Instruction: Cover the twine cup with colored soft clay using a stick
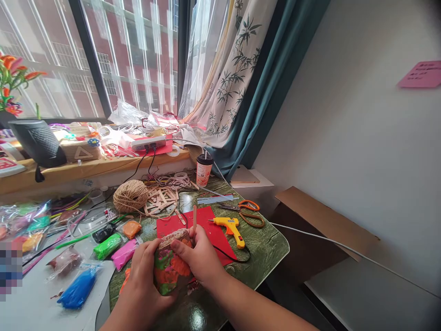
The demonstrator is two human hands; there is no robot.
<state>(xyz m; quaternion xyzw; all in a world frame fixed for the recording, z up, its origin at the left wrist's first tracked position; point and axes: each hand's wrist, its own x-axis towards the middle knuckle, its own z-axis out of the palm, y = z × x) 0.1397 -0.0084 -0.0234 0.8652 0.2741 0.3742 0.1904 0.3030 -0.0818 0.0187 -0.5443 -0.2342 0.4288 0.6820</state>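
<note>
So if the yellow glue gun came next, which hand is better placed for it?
Probably the right hand: it is nearer the yellow glue gun. The left hand is farther, across the colourful object, which both hands hold.

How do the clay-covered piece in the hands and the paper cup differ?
Support: the clay-covered piece is held between the left hand and right hand; the paper cup stands upright on the table.
Surface: the clay-covered piece is lumpy, with orange, green and pink patches; the paper cup looks smooth and printed.
Shared: both show orange tones.
</note>
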